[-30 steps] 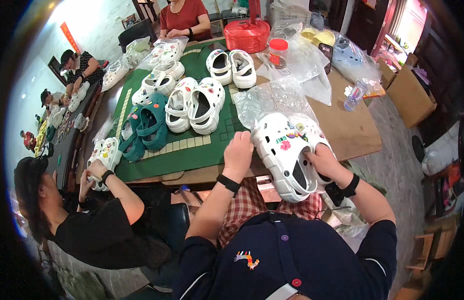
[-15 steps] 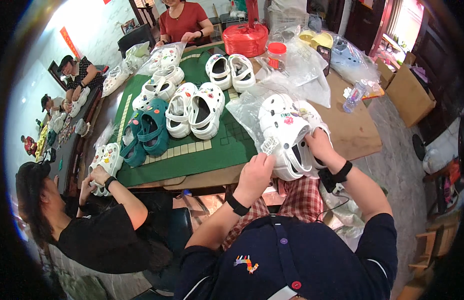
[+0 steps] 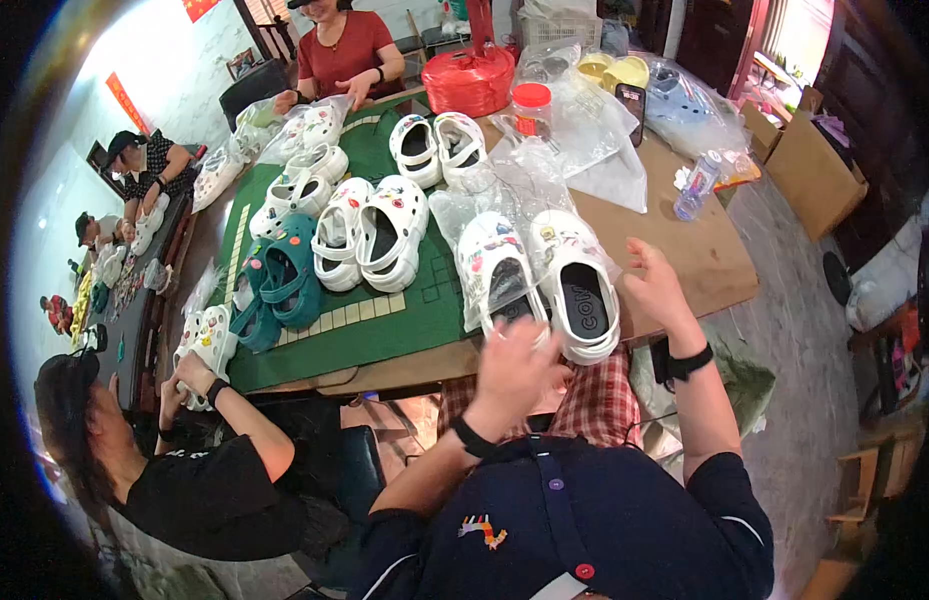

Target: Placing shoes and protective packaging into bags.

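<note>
Two white clogs lie side by side at the table's near edge, the left clog [image 3: 490, 250] and the right clog [image 3: 572, 262], both decorated with small charms and toes pointing away from me. A clear plastic bag [image 3: 452, 215] lies around and under them, covering part of the left one. My left hand [image 3: 509, 375] is at the heel of the left clog, its fingers smeared by motion. My right hand [image 3: 659, 288] hovers just right of the right clog, fingers apart, with no object visible in it.
On the green mat [image 3: 424, 318] stand several white clogs [image 3: 392, 235] and a teal pair [image 3: 292, 265]. Farther back are a red twine roll [image 3: 469, 82], a red-lidded jar [image 3: 531, 112] and a bottle [image 3: 697, 187]. A person in black [image 3: 199, 470] works at my left; another in red [image 3: 346, 50] stands opposite.
The white clogs have gone from raised and tilted in my hands to lying side by side on the table. Both hands have come off them, the right one moving outward.
</note>
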Tool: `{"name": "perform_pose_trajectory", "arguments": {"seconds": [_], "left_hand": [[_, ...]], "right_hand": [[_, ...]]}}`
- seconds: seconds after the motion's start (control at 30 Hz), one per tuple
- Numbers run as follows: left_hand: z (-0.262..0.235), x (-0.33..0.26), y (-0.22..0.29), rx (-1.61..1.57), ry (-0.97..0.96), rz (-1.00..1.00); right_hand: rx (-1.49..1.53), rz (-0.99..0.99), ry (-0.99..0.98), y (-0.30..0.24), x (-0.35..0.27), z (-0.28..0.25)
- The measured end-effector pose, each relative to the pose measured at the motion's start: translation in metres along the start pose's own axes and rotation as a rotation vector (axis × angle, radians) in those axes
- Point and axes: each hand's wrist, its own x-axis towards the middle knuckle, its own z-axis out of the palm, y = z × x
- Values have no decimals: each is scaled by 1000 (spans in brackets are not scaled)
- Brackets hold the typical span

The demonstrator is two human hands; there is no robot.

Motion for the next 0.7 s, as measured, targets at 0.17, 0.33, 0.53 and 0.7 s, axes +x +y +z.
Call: {"name": "perform_pose_trajectory", "arguments": {"seconds": [0.17,0.33,0.53,0.7], "left_hand": [[52,18,32,130,-82,138],[61,27,23,203,-116,172],[55,46,19,297,-26,12],[36,51,33,56,-60,51]], "right_hand": [[-153,10,-42,67,19,17],[-283,25,2,62,3,19],[-159,76,-27,49,-50,14],[-84,5,258,60,-65,31]]}}
